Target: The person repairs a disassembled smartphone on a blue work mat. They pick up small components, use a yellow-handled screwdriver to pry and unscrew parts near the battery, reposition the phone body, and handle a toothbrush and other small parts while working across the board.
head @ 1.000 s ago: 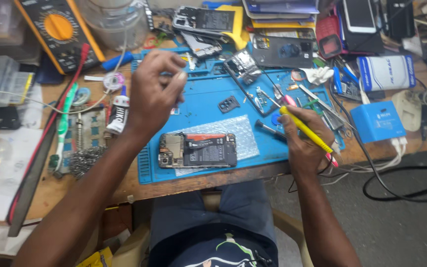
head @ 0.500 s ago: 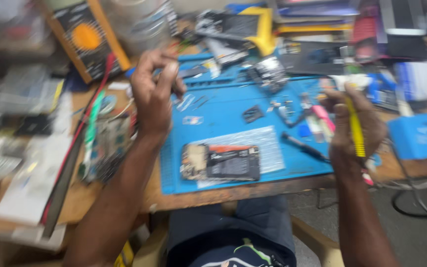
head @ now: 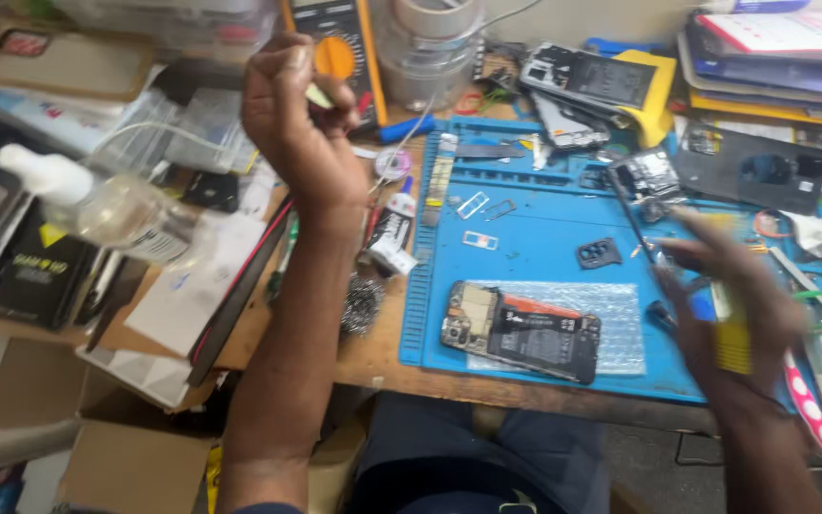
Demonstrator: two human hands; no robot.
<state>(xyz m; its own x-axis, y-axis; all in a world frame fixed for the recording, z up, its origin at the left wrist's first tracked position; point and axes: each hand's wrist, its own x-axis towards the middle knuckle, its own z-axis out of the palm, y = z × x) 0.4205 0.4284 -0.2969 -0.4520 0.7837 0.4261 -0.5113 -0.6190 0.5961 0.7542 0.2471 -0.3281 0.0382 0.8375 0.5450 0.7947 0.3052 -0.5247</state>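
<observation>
- The left hand (head: 297, 114) is raised left of the blue mat (head: 535, 238), pinching a small pale piece (head: 320, 95).
- The right hand (head: 730, 300), blurred, seems to grip a yellow-handled tool (head: 732, 338) over the mat's right edge.
- An opened phone (head: 520, 330) lies on the mat's near part.

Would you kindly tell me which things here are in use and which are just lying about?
In use:
left hand pinching a small pale piece
right hand holding a yellow tool
opened phone on blue mat

Lying about:
multimeter
tape roll
spray bottle
</observation>
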